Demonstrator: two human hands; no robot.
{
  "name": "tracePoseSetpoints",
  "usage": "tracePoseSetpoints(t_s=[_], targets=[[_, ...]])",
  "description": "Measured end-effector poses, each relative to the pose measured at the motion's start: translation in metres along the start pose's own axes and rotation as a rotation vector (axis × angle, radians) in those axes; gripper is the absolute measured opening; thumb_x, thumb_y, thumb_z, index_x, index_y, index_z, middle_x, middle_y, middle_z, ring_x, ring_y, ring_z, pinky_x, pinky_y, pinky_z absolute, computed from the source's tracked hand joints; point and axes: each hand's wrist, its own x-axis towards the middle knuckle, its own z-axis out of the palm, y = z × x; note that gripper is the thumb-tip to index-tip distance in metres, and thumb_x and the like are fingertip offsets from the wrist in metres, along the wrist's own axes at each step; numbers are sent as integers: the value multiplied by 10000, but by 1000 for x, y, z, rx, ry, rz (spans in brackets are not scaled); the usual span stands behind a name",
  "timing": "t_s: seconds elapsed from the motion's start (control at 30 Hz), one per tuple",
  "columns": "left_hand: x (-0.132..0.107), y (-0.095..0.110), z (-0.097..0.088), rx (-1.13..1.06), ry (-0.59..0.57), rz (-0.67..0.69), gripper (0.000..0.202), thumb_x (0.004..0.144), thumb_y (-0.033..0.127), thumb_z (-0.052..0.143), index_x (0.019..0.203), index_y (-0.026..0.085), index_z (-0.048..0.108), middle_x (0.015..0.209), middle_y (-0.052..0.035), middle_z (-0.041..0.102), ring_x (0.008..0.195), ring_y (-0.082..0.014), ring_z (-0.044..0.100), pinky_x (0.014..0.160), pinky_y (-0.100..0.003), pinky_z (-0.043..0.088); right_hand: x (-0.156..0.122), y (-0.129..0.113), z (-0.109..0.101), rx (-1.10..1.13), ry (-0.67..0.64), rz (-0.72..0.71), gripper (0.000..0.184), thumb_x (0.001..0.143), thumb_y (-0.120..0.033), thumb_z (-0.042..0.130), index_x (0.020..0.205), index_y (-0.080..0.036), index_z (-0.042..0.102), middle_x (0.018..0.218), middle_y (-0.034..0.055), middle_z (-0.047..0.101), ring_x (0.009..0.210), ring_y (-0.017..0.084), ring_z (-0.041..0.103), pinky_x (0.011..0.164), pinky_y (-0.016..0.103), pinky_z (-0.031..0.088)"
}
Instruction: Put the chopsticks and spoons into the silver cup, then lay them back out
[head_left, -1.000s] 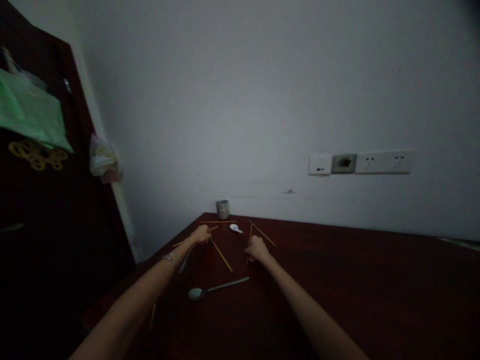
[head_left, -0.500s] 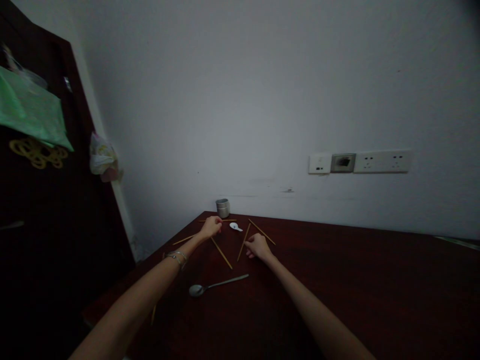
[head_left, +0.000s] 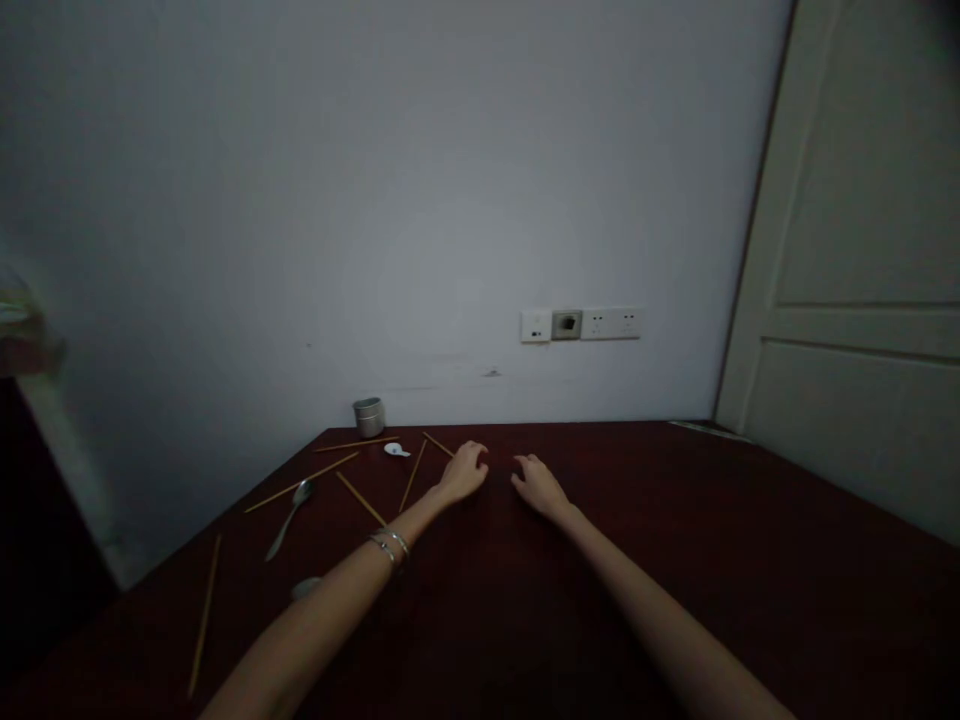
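My left hand is over the dark red table, fingers curved and apart from the thumb, with nothing seen in it. A wooden chopstick runs behind that hand, and another chopstick lies just left of it. My right hand is a short way to the right, also loosely open, with bare tabletop around it. Left of both hands lie a small white spoon, a chopstick and a metal spoon. A second spoon's bowl shows beside my left forearm, which hides the rest.
A metal cup stands at the table's back left corner by the wall. More chopsticks lie along the left side. Sockets are on the wall, and a pale panelled door is at right.
The view has turned right. Both hands have moved right, away from the chopsticks they were at, and their fingers have loosened. A metal spoon formerly behind my left arm now shows.
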Motion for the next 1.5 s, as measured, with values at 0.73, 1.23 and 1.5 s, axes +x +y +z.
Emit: tracePoseSetpoints(t_s=[0.73,1.23,1.5], targets=[[-27,54,56,122,-168,7,387,813,322,363,1111,110,491,1225,-138,457,1180,-231,351,977,-346,251,-59,44,-27,-110,-27,-29,401,802,-343,404,1089,-120,573,1188,128,510,1094,220,451,919,283,324],[-33,55,50,103,-161,12,398,807,289,364,1120,96,517,1233,-137,461,1190,-219,352,994,-321,248,-58,50,-23,-83,-46,-56,409,807,-306,399,1111,-83,557,1200,148,505,1148,208,415,955,294,295],[-38,53,46,58,-183,-4,386,806,266,368,1136,125,511,1259,-110,442,1201,-206,340,995,-328,253,-57,50,-22,-55,-57,-35,405,802,-307,414,1113,-92,557,1210,145,497,1156,211,408,961,298,289]])
